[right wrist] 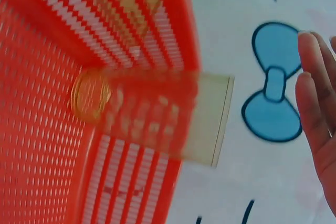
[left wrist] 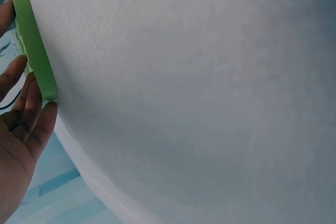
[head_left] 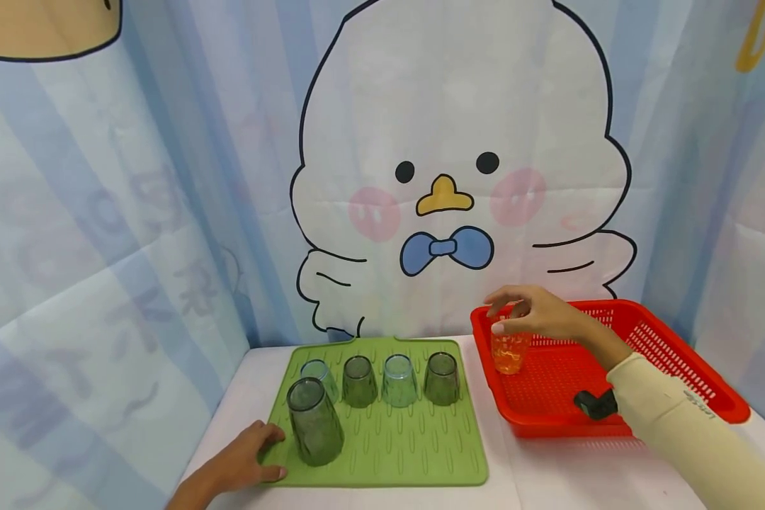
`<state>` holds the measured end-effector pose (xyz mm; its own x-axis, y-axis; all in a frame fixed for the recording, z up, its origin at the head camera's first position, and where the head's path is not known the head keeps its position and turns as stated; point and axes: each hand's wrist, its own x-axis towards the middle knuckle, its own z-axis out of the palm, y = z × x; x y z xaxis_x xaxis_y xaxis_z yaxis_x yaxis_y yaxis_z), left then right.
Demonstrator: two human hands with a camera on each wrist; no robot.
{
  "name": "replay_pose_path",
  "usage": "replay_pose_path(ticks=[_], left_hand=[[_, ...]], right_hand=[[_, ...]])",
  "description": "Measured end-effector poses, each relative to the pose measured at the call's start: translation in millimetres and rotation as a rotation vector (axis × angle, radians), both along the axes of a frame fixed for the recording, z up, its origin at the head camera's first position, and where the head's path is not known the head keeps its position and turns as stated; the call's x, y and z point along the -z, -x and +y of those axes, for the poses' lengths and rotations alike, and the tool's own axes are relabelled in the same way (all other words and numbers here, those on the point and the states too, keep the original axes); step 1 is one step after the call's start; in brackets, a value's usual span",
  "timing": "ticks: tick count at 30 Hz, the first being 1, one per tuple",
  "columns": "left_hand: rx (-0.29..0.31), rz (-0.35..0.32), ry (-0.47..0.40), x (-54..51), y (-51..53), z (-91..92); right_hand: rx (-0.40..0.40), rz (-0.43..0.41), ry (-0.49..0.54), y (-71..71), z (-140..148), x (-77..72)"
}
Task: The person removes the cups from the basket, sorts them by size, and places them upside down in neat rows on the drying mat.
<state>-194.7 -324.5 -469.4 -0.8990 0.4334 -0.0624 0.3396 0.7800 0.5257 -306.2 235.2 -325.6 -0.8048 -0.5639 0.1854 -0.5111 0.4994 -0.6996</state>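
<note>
A clear yellowish glass (head_left: 508, 358) stands upright in the left corner of the red basket (head_left: 567, 425); in the right wrist view its rim (right wrist: 223, 121) rises above the basket wall. My right hand (head_left: 535, 312) hovers over this glass with fingers spread, and the right wrist view shows a gap between fingers and rim. At the left edge of the green drying mat (head_left: 414, 453), my left hand (head_left: 245, 457) rests with its fingertips touching the mat's side. Beside it on the mat is a tall dark grey glass (head_left: 316, 425).
Behind the tall glass, a row of small tumblers lines the mat's back: a blue one (head_left: 331, 382), a grey one (head_left: 359, 382), a light blue one (head_left: 399, 382) and another grey one (head_left: 442, 381). A patterned curtain (head_left: 446, 297) hangs behind the white table (head_left: 446, 499).
</note>
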Motion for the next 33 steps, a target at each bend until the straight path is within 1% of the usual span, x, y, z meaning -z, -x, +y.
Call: replay_pose_path(ticks=[4,8,11,15,17,20,24,29,33], left_hand=[[0.016,0.019,-0.002,-1.2,1.0,-0.4],[0.012,0.011,-0.004,-2.5,1.3,-0.2],[0.007,0.008,0.003,-3.1,2.2,0.0],[0.001,0.0,0.003,-3.5,2.8,0.5],[-0.004,-0.007,-0.001,-3.4,2.3,0.8],[-0.008,-0.012,-0.011,-2.9,0.9,1.1],[-0.002,-0.003,-0.018,-1.4,-0.3,0.7],[0.005,0.001,-0.019,0.2,0.2,-0.4],[0.002,-0.012,-0.019,-0.7,0.9,-0.6]], right_hand=[[0.092,0.051,-0.043,11.2,18.9,0.6],[0.166,0.089,-0.096,20.5,31.7,4.5],[0.199,0.06,-0.14,25.7,38.2,8.9],[0.19,-0.021,-0.194,30.6,43.7,13.8],[0.177,-0.046,-0.217,32.2,45.4,15.3],[0.16,-0.065,-0.244,34.7,47.2,17.2],[0.156,-0.087,-0.274,38.8,49.2,22.0],[0.161,-0.112,-0.32,46.1,49.7,31.1],[0.172,-0.121,-0.361,50.0,47.1,34.3]])
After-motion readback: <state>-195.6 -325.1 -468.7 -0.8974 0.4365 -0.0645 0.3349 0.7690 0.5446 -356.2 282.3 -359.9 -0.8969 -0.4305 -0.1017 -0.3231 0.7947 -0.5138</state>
